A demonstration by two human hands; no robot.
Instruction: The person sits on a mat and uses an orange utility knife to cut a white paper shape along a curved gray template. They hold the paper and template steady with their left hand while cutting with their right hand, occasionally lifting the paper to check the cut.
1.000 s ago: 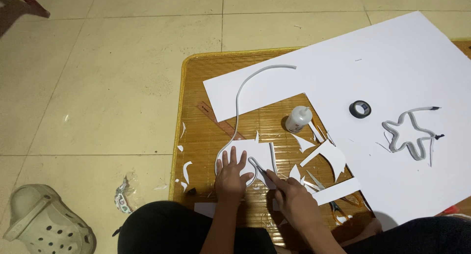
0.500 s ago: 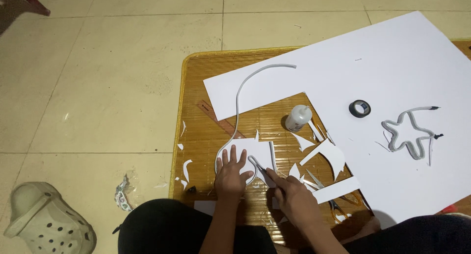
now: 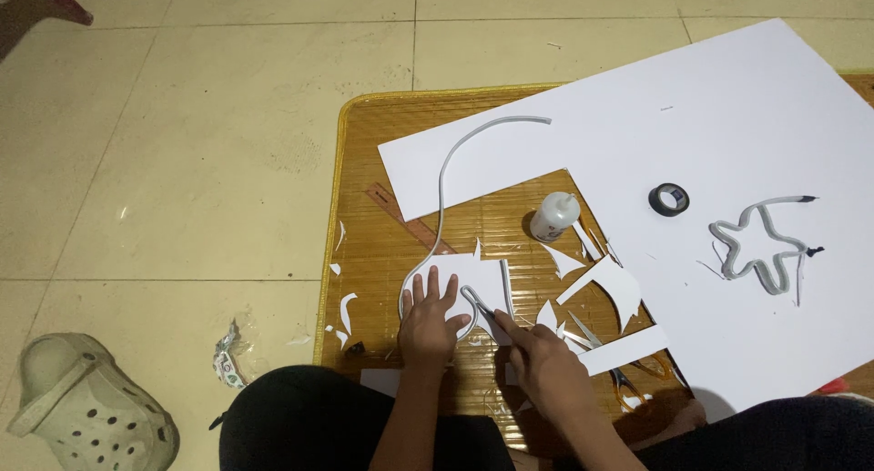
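My left hand [image 3: 431, 318] lies flat with fingers spread on a white cut-out paper shape [image 3: 473, 280] on the bamboo mat [image 3: 382, 162]. A long grey flexible strip [image 3: 446, 175] curves from the big white sheet down around the shape's edge. My right hand [image 3: 542, 362] pinches that strip where it loops beside the left hand's fingertips, pressing it against the paper.
A large white sheet [image 3: 728, 116] covers the mat's right side and carries a grey star-shaped strip outline [image 3: 760, 253] and a black tape roll [image 3: 668, 199]. A white glue bottle [image 3: 553, 216], paper scraps [image 3: 601, 284], scissors [image 3: 628, 384], a ruler [image 3: 401, 214] lie nearby. A grey clog [image 3: 86, 416] sits on the tiles.
Both hands stay on the paper shape; the right hand's fingers have shifted only slightly along the strip.
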